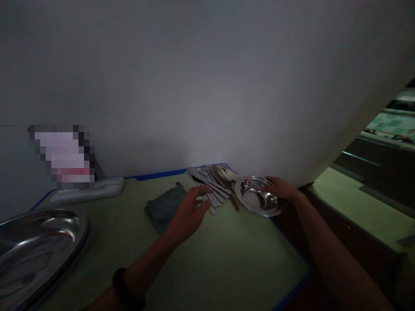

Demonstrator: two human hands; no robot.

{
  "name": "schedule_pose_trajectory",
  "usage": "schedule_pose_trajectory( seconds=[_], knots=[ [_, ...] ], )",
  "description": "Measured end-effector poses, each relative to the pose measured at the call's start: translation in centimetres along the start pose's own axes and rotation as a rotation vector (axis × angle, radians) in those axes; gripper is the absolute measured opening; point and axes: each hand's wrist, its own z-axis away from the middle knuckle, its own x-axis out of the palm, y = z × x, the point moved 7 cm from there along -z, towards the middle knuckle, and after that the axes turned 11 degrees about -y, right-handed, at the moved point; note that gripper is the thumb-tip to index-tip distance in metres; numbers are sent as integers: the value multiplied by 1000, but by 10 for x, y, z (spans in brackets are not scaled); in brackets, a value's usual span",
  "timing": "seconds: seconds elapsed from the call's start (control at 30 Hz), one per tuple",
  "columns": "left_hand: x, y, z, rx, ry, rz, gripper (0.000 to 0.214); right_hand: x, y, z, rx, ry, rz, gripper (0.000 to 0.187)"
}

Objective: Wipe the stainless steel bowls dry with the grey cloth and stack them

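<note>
My right hand (279,188) grips the rim of a shiny round metal bowl (254,201), tilted toward me at the table's far right corner. My left hand (195,208) is raised over the table with its fingers apart and nothing visible in them. Just beyond its fingertips lies a spread pile of metal cutlery (215,185), flat handles pointing toward me, beside the bowl. A folded grey-green cloth (167,205) rests on the table to the left, partly behind my left hand and forearm.
A large oval metal tray (73,220) occupies the left side of the pale green table (223,255), which has a blue edge. A blurred-out upright object (66,153) stands on a pale base (87,190) against the grey wall (194,86). Darker floor lies to the right.
</note>
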Motion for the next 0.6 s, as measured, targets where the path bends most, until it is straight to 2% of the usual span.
schedule_pose_trajectory(
  seconds=[0.13, 0.23, 0.3, 0.4, 0.47, 0.53, 0.57, 0.6],
  knots=[
    [4, -1, -1, 18, -76, -109, 23, 20, 8, 0, 41, -17, 2, 34],
    [0, 1, 2, 17, -131, -167, 24, 26, 7, -7, 74, -18, 30, 33],
    [-10, 7, 6, 25, -156, -223, 26, 26, 7, -12, 107, -22, 66, 30],
    [-37, 23, 20, 25, -153, -391, 28, 24, 0, -15, 155, -4, 133, 31],
    [-58, 34, 33, -17, -155, -558, 32, 23, -18, -14, 168, 79, 183, 46],
    [-80, 40, 48, -108, -157, -755, 34, 29, -58, -9, 94, 198, 234, 62],
    [-93, 42, 56, -169, -135, -860, 34, 35, -88, -5, -5, 264, 267, 64],
    [-108, 43, 63, -244, -91, -962, 34, 48, -123, -2, -154, 252, 284, 61]
  ],
)
